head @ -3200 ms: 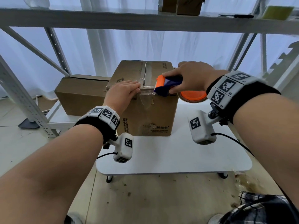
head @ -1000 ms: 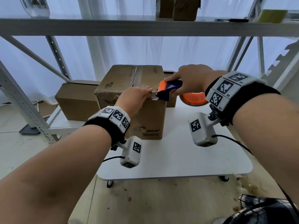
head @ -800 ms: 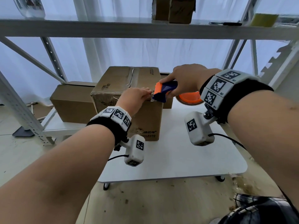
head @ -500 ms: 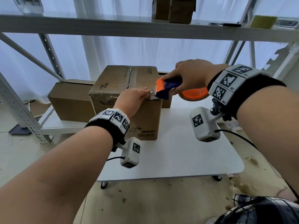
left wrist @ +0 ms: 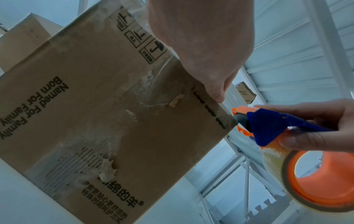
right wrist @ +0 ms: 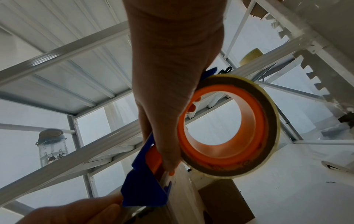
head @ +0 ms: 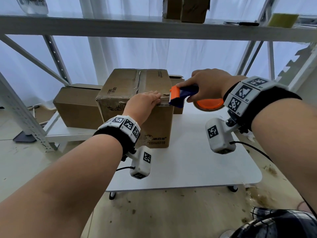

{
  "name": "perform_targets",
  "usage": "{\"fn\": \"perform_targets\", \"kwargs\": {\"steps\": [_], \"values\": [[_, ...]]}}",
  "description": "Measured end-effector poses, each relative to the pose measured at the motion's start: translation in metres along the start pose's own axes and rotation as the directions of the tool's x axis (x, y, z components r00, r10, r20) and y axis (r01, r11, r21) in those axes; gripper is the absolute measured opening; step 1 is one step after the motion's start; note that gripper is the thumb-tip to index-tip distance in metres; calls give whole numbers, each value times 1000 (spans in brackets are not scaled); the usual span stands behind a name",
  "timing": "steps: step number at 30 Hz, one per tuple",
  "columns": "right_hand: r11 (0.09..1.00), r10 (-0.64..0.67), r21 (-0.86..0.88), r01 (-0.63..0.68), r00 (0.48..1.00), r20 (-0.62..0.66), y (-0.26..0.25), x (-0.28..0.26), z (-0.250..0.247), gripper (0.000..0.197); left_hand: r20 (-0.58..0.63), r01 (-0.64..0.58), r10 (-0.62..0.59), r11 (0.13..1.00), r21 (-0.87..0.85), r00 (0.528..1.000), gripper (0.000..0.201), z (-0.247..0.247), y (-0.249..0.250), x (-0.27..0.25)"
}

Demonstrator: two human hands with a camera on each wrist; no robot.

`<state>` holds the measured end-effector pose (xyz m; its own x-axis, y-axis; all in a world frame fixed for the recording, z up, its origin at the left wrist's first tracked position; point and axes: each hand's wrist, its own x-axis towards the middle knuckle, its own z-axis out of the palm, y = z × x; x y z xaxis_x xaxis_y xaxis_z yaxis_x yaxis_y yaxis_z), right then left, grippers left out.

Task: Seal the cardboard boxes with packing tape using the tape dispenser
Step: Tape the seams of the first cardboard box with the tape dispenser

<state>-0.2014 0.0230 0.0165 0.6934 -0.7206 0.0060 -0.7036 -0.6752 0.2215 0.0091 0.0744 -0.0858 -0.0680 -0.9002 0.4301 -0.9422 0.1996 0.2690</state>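
Head view shows a tall brown cardboard box (head: 137, 107) standing upright near the far left corner of the white worktop (head: 197, 165), its long axis vertical and its printed front face toward the person. Its top flaps are closed, with a glossy strip of clear tape running along the centre seam from the far edge to the near one. The left hand (head: 143, 104) lies palm-down on the near top edge of the box, fingers straight and pressed flat over the tape end. The right hand (head: 205, 85) has its fingers curled round the blue plastic handle of the tape dispenser (head: 181, 97); the dispenser's long axis runs roughly level, its orange toothed head pointing left at the box's upper right front corner, just beside the left fingertips. A round roll of clear tape (right wrist: 228, 128) on an orange hub hangs under the handle. Corrugated card on the front face is scuffed, with torn patches. A lower, wider cardboard box (head: 77, 105) sits on the white shelf beyond the worktop's left edge.
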Motion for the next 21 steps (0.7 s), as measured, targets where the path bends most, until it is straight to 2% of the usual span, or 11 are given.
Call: {"fn": "perform_targets", "kwargs": {"steps": [4, 7, 11, 21], "values": [[1000, 1, 9, -1, 1000, 11, 0, 2, -1, 57, -13, -11, 11, 1000, 27, 1000, 37, 2, 1, 3], [1000, 8, 17, -8, 1000, 27, 1, 4, -3, 58, -9, -33, 32, 999, -20, 999, 36, 3, 6, 7], [999, 3, 34, -4, 999, 39, 0, 8, -3, 58, -38, -133, 129, 984, -115, 991, 34, 7, 15, 7], [999, -38, -2, 38, 999, 10, 2, 0, -8, 57, -19, -33, 31, 994, -105, 999, 34, 10, 13, 7]]}}
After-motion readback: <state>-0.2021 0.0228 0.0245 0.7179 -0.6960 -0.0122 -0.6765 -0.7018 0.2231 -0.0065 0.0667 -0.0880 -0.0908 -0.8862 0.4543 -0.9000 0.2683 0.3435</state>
